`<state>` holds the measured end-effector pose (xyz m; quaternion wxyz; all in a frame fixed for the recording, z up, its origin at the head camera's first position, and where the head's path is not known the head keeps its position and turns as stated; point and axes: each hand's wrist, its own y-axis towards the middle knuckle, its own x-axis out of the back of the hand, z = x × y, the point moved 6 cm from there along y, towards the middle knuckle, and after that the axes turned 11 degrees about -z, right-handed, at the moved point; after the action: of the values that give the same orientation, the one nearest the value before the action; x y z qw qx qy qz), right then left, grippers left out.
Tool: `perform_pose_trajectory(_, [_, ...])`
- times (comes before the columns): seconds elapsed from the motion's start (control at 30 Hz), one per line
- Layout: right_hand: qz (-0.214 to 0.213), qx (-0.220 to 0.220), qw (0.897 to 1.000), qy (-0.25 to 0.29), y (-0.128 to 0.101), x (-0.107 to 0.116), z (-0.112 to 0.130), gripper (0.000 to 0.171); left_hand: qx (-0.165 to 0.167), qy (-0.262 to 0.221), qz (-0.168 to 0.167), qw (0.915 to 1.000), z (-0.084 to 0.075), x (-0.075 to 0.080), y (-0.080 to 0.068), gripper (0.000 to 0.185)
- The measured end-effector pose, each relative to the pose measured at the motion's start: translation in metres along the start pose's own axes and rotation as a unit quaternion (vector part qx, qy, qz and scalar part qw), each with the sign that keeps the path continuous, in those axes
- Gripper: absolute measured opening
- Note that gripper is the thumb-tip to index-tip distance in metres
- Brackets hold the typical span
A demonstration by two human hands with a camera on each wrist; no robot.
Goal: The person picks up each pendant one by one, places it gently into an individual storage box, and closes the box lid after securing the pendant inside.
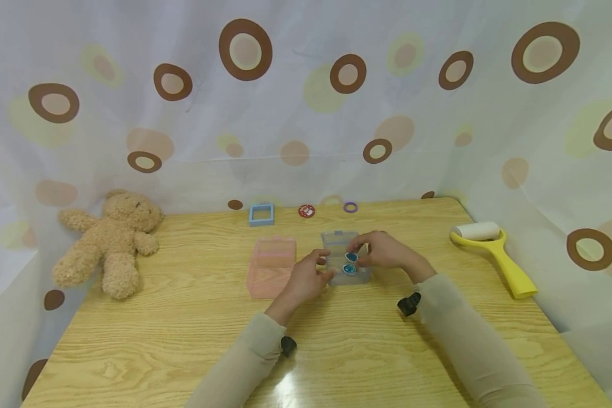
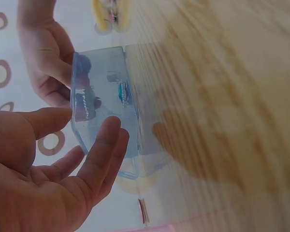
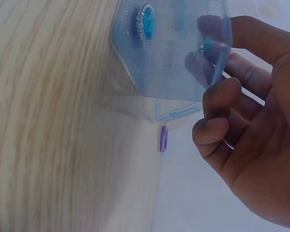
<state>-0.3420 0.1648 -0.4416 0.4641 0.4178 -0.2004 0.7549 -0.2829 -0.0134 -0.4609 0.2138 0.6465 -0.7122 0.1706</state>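
- My head feed comes in bright, with a white glare spot (image 1: 285,388) on the near table (image 1: 158,340)
- A soft shadow edges the right sleeve (image 1: 469,340)
- My left wrist view is hazy — the wood grain smears
- My right wrist view leaves the right hand (image 3: 266,140) dark against a pale, washed-out curtain (image 3: 198,188)

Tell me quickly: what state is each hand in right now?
Left hand: open beside the clear box, holding nothing.
Right hand: closed, pinching a blue gem between thumb and fingers.
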Motion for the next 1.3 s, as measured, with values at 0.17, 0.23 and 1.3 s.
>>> perform_pose_trajectory(0.17, [0.005,0.009,1.0,-0.012,0.0,-0.003,0.002,0.026,0.0,0.004,-0.001,1.0,-0.001,0.001,0.0,0.051])
perform_pose_trajectory(0.23, [0.006,0.01,1.0,-0.015,0.0,-0.004,0.002,0.026,0.0,0.005,-0.001,1.0,-0.001,0.001,0.0,0.051])
perform_pose_trajectory(1.3, [0.023,0.003,0.998,-0.061,0.001,-0.013,0.004,0.026,-0.018,0.029,-0.01,0.9994,-0.003,0.002,-0.002,0.05])
